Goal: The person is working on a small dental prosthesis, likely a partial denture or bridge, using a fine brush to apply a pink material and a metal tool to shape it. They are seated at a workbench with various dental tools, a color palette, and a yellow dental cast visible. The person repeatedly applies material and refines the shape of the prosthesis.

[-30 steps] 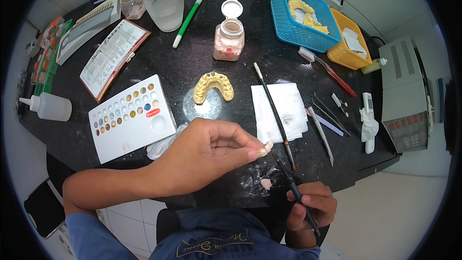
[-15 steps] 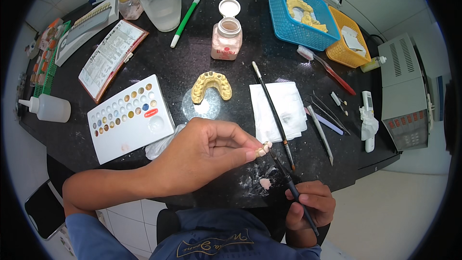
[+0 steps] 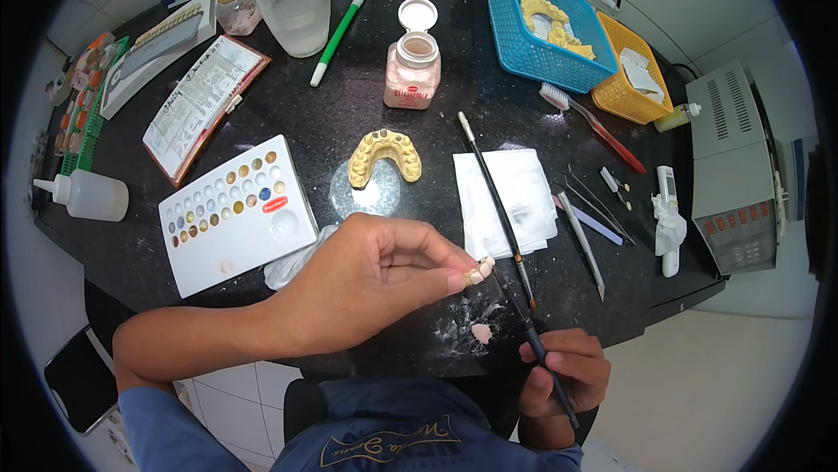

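Observation:
Between thumb and fingers, my left hand (image 3: 384,267) pinches a small dental bridge (image 3: 479,272) of several joined tooth crowns. My right hand (image 3: 566,372) grips a dark-handled fine brush (image 3: 534,338), its tip right by the bridge; whether they touch is too small to tell. Below the bridge a lump of pale pink powder (image 3: 481,333) lies on the black counter among white smears. A yellowish dental arch model (image 3: 384,158) stands beyond my left hand. Behind it is an open jar of pink powder (image 3: 413,70) with its lid flipped up.
To the left sits a white palette (image 3: 236,245) with coloured wells. A folded tissue (image 3: 493,184) on the right carries another brush (image 3: 493,197). Further right lie a scalpel-like tool (image 3: 583,245), tweezers and a toothbrush (image 3: 602,127). Blue (image 3: 515,53) and yellow baskets (image 3: 621,103) stand at the back right.
The brush tip has shifted very slightly to the right, off the bridge's edge. My left hand keeps hold of the bridge in nearly the same place.

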Demonstrator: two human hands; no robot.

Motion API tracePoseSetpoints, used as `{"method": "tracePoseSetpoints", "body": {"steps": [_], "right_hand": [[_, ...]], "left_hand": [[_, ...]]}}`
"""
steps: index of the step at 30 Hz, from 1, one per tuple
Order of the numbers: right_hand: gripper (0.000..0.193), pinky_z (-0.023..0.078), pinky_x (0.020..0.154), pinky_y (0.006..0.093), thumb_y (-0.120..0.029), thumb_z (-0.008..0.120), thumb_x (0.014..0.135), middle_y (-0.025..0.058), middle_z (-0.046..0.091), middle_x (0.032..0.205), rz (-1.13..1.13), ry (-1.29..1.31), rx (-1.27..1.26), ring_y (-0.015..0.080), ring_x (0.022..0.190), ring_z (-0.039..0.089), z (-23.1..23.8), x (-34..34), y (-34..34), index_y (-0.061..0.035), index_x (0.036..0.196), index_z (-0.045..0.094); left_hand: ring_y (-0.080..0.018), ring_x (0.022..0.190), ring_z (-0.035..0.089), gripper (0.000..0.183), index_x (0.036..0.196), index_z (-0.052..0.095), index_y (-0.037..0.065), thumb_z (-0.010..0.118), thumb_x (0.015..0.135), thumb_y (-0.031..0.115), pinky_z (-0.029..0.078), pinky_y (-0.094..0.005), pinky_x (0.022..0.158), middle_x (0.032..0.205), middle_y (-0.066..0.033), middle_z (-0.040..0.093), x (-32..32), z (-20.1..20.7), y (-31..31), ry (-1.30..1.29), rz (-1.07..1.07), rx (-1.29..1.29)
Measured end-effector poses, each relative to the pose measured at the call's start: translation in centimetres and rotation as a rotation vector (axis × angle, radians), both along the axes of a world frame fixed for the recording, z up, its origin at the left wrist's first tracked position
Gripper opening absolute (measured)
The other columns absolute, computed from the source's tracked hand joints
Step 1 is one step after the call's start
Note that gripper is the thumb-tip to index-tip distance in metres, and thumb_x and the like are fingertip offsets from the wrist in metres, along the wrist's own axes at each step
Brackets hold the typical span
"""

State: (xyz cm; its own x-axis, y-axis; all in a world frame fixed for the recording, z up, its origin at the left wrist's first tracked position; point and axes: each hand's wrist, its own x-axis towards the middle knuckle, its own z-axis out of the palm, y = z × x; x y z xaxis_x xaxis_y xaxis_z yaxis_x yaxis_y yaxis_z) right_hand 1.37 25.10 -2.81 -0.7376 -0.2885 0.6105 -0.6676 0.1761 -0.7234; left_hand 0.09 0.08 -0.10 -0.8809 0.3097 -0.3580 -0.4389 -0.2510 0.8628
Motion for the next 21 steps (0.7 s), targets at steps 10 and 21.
{"method": "tracePoseSetpoints", "body": {"steps": [10,21], "right_hand": [[0.023,0.054,0.052,0.0291,-0.009,0.074,0.075,0.0155,0.065,0.075,0.019,-0.006,0.004,0.0225,0.059,0.066,-0.07,-0.05,-0.13,-0.0011,0.09,0.058],[0.024,0.052,0.054,0.0264,-0.012,0.072,0.081,0.0155,0.064,0.079,-0.028,-0.103,-0.176,0.021,0.062,0.065,-0.12,0.16,0.2,-0.0013,0.095,0.055]], "left_hand": [[-0.011,0.097,0.063,0.014,0.098,0.064,-0.003,0.064,0.09,0.008,0.051,-0.0214,0.085,0.11,-0.0147,0.065,-0.03,0.24,-0.04,-0.009,-0.005,-0.008],[-0.0126,0.098,0.063,0.014,0.1,0.065,-0.005,0.062,0.09,0.005,0.05,-0.0232,0.086,0.109,-0.0145,0.066,-0.08,0.49,0.17,-0.003,-0.022,-0.062]]}}
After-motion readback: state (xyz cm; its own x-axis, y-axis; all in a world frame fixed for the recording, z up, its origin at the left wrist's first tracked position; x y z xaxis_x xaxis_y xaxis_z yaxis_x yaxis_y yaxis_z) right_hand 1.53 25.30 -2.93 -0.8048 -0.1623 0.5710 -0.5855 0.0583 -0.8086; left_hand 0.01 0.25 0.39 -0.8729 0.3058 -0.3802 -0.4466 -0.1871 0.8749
